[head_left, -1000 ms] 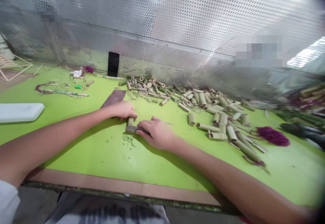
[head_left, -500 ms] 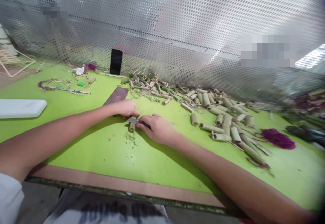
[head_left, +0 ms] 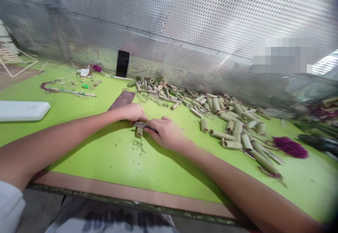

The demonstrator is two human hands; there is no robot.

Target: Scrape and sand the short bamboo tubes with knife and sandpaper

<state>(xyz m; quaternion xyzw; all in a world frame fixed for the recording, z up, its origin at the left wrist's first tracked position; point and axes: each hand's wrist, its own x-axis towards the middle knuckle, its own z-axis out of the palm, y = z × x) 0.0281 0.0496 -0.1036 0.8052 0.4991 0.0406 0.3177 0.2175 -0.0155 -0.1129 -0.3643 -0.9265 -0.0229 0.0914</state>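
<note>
The counter point(head_left: 92, 162) supports a short bamboo tube point(head_left: 139, 132); the bamboo heap point(head_left: 216, 104) lies beyond and right of it, leaving working room. My left hand point(head_left: 135, 112) grips, apparently for steadiness, and hides its far end; my right hand point(head_left: 167, 132) clenches a knife point(head_left: 146, 126), blade across the tube. Shavings point(head_left: 137, 143) lie on its near side.

Two hands point(head_left: 169, 133), one knife point(head_left: 139, 124), one phone point(head_left: 123, 63), one white case point(head_left: 25, 111) and one large purple yarn bundle point(head_left: 290, 147) are counted; bamboo pieces point(head_left: 204, 125) are seen in dozens, too heaped for exactness.
</note>
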